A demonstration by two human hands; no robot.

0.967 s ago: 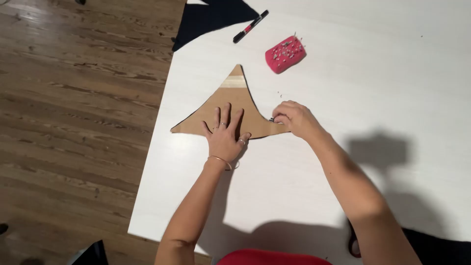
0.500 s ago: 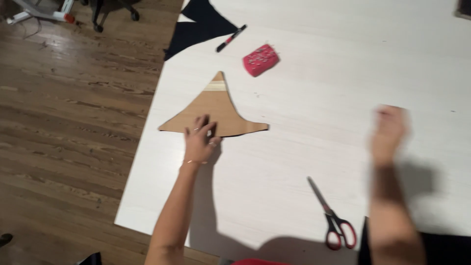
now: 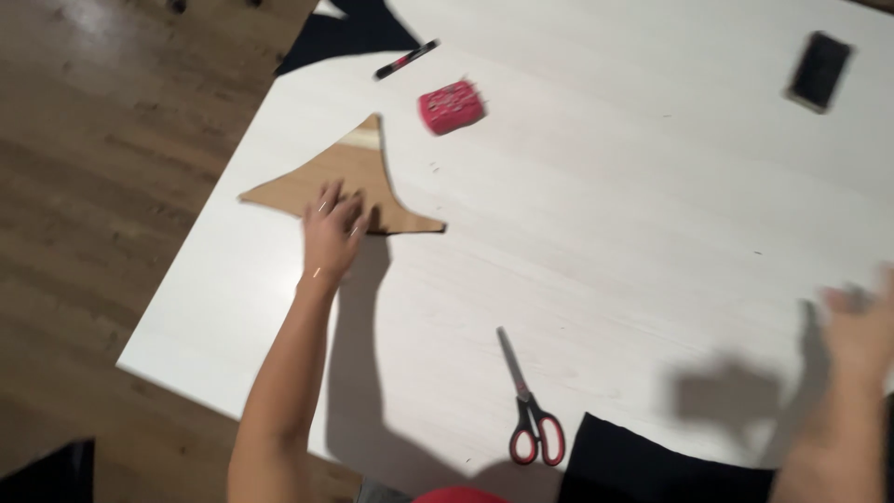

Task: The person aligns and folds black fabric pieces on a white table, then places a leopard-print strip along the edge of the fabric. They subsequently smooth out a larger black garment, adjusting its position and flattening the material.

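My left hand [image 3: 331, 233] lies flat on a brown cardboard piece [image 3: 326, 182] shaped like a curved triangle, its fingers spread on the lower edge. The cardboard rests on the white table [image 3: 596, 186] near the left edge. My right hand [image 3: 861, 321] is far off at the right edge of the view, blurred, fingers apart, holding nothing I can see. Red-handled scissors [image 3: 529, 405] lie closed on the table between my two arms, near the front edge.
A red pincushion [image 3: 452, 106] and a black-and-red marker [image 3: 405, 60] lie beyond the cardboard. Black fabric [image 3: 354, 33] hangs over the far left corner; more black fabric [image 3: 652, 461] lies at the front. A dark phone [image 3: 819, 71] sits far right. Wooden floor [image 3: 102, 168] lies left.
My right hand left the cardboard's right tip and swung far to the right. The left hand stayed on the cardboard. The view turned right, bringing the scissors and phone into sight.
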